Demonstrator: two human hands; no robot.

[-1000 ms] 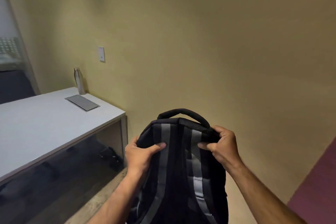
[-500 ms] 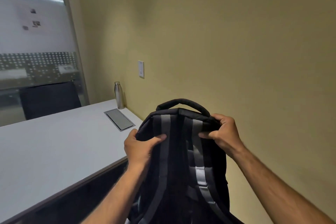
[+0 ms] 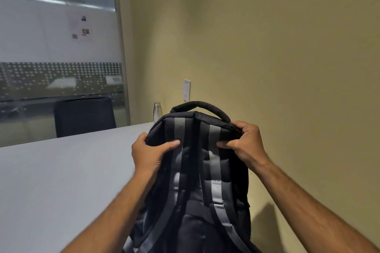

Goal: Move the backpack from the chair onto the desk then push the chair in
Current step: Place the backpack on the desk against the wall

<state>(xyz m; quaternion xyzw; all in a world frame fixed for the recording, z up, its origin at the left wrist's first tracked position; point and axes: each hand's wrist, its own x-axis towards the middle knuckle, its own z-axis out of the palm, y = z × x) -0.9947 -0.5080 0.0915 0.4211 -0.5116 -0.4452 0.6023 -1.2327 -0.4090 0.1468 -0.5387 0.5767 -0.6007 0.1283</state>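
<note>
Backpack hangs upright at the tabletop edge, left hand and right hand each clamped on its top corners (not yet set down); chair push remains

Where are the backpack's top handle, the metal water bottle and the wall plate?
backpack top handle [image 3: 202, 105], head view, crest of the black loop.
metal water bottle [image 3: 157, 112], head view, steel body below the cap.
wall plate [image 3: 187, 90], head view, middle of the white face.
</note>
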